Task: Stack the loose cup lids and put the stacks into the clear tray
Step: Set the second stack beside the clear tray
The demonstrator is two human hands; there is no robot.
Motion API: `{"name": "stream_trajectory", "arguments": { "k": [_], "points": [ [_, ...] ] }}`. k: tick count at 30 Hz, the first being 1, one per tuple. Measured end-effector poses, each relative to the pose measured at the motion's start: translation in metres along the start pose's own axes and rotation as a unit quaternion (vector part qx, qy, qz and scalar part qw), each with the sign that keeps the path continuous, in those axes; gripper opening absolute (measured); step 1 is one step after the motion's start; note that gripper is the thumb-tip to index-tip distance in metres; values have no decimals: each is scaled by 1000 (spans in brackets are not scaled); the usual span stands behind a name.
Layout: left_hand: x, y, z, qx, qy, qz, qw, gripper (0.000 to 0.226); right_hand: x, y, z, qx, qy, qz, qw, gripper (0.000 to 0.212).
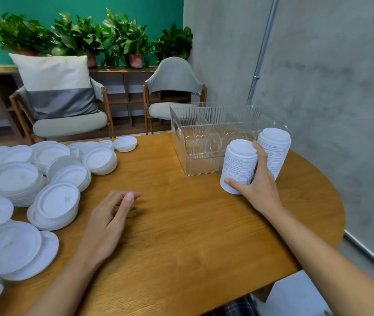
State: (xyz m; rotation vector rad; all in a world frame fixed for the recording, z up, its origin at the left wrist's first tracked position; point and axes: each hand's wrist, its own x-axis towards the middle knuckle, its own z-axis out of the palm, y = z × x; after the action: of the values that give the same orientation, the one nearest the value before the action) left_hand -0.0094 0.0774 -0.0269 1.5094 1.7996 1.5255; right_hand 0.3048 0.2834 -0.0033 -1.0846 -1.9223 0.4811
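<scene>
My right hand (257, 185) grips a tall stack of white cup lids (238, 165), thumb at its base and fingers up its right side, just in front of the clear tray (181, 142). A second tall lid stack (273, 149) stands right behind my fingers, beside the tray's near right corner. The tray is divided into compartments that look empty. Many loose white lids and short piles (21, 185) cover the left part of the round wooden table (181, 224). My left hand (110, 220) hovers over the table's middle, fingers relaxed, holding nothing.
One small lid pile (125, 143) lies apart at the table's far edge. Two chairs (67, 106) stand behind the table, with a plant shelf beyond. A grey wall runs close along the right. The table's edge curves in at the near right.
</scene>
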Motion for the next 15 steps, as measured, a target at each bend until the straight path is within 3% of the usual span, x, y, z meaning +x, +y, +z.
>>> {"name": "stream_trajectory", "arguments": {
  "k": [7, 15],
  "points": [
    [1, -1, 1, 10, 5, 6, 1000, 49, 6, 4, -3, 1, 7, 7, 1000, 115],
    [0, 3, 2, 39, 0, 36, 999, 44, -8, -5, 1, 5, 16, 31, 999, 129]
  ]
}}
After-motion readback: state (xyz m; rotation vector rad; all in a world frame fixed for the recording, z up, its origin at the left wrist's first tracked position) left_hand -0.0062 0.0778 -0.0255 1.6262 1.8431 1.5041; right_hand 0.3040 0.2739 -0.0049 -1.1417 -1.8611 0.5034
